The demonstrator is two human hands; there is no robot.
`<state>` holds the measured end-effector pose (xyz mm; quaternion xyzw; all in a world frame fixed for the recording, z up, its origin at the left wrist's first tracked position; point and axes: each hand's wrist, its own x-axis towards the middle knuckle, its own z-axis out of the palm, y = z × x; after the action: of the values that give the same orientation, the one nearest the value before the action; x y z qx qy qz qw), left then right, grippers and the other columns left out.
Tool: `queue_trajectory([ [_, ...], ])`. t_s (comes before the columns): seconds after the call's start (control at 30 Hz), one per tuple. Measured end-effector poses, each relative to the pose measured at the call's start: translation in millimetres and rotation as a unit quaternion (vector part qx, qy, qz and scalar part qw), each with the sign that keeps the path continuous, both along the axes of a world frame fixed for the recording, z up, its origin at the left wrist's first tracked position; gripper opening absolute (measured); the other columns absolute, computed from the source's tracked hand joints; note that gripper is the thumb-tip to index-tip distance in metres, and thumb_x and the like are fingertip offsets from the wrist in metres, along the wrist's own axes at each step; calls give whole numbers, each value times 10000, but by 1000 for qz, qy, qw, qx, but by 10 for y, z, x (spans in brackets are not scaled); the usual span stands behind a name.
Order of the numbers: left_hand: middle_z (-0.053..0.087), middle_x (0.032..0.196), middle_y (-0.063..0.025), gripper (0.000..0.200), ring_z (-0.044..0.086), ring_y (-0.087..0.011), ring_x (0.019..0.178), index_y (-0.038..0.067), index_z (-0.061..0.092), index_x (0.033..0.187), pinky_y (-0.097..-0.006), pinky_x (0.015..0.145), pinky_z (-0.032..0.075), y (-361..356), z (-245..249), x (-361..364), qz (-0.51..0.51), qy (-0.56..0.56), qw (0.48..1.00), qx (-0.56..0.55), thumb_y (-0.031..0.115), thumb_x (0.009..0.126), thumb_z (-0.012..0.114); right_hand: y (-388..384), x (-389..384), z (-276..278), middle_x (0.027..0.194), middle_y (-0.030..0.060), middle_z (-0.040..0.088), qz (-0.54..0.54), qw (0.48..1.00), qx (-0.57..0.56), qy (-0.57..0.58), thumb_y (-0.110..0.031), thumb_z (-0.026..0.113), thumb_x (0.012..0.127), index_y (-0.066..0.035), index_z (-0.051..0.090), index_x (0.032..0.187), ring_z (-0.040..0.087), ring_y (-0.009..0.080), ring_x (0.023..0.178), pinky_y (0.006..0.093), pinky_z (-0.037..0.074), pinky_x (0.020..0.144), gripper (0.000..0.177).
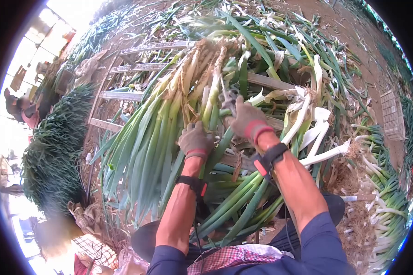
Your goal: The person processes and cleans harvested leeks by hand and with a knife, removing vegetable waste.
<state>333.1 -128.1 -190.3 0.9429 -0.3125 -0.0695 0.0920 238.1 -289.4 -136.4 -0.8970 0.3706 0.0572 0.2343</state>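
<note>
A large bunch of untrimmed leeks (156, 110) lies across a slatted wooden rack, roots at the top and green leaves fanning down to the left. My left hand (197, 139), in a brown glove with a red cuff, is closed on a leek stalk at the bunch's right side. Just right of it my right hand (248, 120), gloved the same way, has its fingers pinched near a single leek (211, 101) with brown roots. A thin pale strip runs up from those fingers, which are partly blurred. Peeled white leeks (300, 121) lie right of my right hand.
Wooden slats (121, 95) of the rack show at left. Trimmed leeks (381, 215) line the ground at right, below a plastic crate (392, 114). A big pile of green leeks (55, 142) stands at left, near another person (28, 110). Leaf scraps litter the soil.
</note>
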Motion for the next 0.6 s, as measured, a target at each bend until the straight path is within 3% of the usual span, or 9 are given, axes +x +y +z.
queue_trajectory([
  [0.2,688,1158,-164,480,686,-356,1062,108,722,1108,-481,898,541,-85,72,92,22,54,998,39,483,809,712,-195,72,45,1331,303,582,23,1000,12,-8,-283,681,869,51,361,1457,624,449,1197,484,512,1017,748],
  [0.3,724,1122,-193,540,711,-368,1027,82,756,1068,-475,893,549,-142,136,171,35,126,989,76,547,795,716,197,-423,16,1273,299,599,62,997,43,8,-350,700,870,-9,369,1464,639,456,1147,524,495,1007,761],
  [0.37,742,1079,-209,582,721,-372,1011,60,771,1038,-469,892,550,-137,173,158,28,176,980,85,582,786,717,571,-785,194,1257,294,607,61,994,88,35,-394,709,874,5,348,1481,641,456,1142,528,496,1006,812],
  [0.43,754,1030,-220,618,726,-377,999,44,782,1008,-463,892,548,-61,217,100,12,215,973,80,612,775,717,832,-1042,126,1241,285,614,94,995,32,31,-406,712,874,15,330,1494,654,456,1115,533,516,969,841],
  [0.5,751,1026,-228,639,724,-379,1004,39,777,1020,-463,887,545,-2,168,25,17,224,971,83,623,769,714,832,-1060,50,1234,282,618,95,995,33,22,-406,715,877,31,306,1511,683,452,1049,536,551,885,872],
  [0.6,749,1008,-241,672,725,-377,998,18,763,1034,-457,877,543,70,179,-86,30,228,971,64,631,764,716,591,-763,141,1212,296,612,65,997,30,25,-399,717,872,31,301,1524,649,472,1084,539,511,933,886],
])
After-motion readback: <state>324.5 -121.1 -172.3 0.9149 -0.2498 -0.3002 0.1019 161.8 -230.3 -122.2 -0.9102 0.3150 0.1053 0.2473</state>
